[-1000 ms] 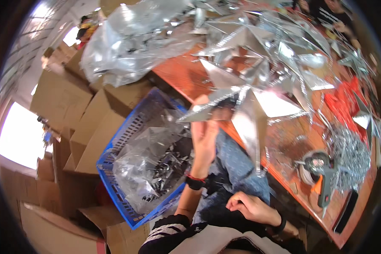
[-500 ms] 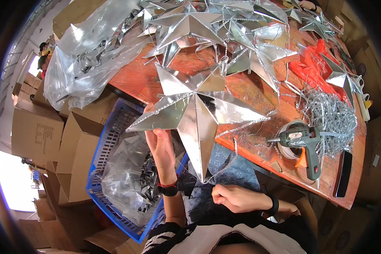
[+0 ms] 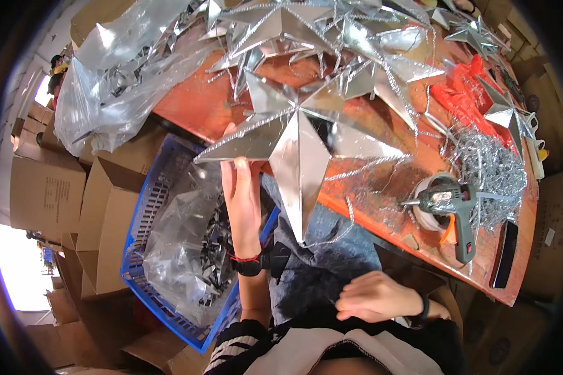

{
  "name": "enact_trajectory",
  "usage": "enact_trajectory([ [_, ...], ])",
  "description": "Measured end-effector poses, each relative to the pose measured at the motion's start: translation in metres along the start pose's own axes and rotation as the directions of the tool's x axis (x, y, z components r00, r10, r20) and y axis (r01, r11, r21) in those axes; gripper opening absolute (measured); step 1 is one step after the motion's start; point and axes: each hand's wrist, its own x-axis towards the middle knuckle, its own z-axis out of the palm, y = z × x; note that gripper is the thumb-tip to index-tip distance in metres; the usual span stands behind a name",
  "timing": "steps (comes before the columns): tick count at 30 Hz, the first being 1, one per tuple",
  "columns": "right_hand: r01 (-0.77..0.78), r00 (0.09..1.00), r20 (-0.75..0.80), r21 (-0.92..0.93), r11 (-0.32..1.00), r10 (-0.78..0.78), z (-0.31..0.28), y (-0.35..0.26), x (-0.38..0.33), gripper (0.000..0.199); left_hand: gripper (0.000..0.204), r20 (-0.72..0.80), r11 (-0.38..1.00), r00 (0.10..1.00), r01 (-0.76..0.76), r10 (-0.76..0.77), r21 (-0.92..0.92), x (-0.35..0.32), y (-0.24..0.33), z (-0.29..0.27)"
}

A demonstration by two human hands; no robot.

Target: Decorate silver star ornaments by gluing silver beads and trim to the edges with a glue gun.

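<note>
Over the tabletop's (image 3: 184, 109) near edge, the left hand (image 3: 242, 190) held the star (image 3: 299, 153) by its left point, where light pressure probably spared the faces; whether the right hand (image 3: 378, 297) gripped anything, I couldn't tell.

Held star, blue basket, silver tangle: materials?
Held star: probably metallised card or plastic, can't tell which; mirror-bright facets, crisp ridges.
Blue basket: likely moulded plastic, dull sheen, slotted walls.
Silver tangle: looks like tinsel, glittery frizzy strands; foil or film unclear.
</note>
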Motion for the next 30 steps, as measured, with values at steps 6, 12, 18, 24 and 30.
enact_trajectory([
  [6,0.001,0.876,-0.481,-0.086,0.996,-0.043,-0.045,-0.049,-0.062,0.024,0.041,-0.187,0.979,0.982,0.029,0.009,0.202,-0.019,0.001,-0.023],
  [12,-0.867,0.369,-0.916,-0.279,0.413,0.155,-0.065,-0.032,-0.07,0.018,0.043,0.038,0.877,0.993,0.082,-0.113,0.473,-0.064,0.028,-0.013],
  [18,-0.869,0.211,-0.901,0.005,0.495,0.38,-0.066,-0.023,-0.066,0.028,0.035,0.469,0.95,0.836,0.183,-0.286,0.253,-0.079,0.037,0.002],
  [24,-0.811,0.229,-0.881,0.062,0.582,0.413,-0.086,-0.027,-0.084,0.034,0.019,0.407,0.828,0.723,0.513,-0.559,0.227,-0.084,0.054,0.004],
  [30,-0.54,-0.101,-0.982,0.186,0.821,0.156,-0.08,-0.057,-0.056,0.048,0.019,0.535,0.812,0.611,0.418,-0.584,0.408,-0.091,0.065,-0.014],
])
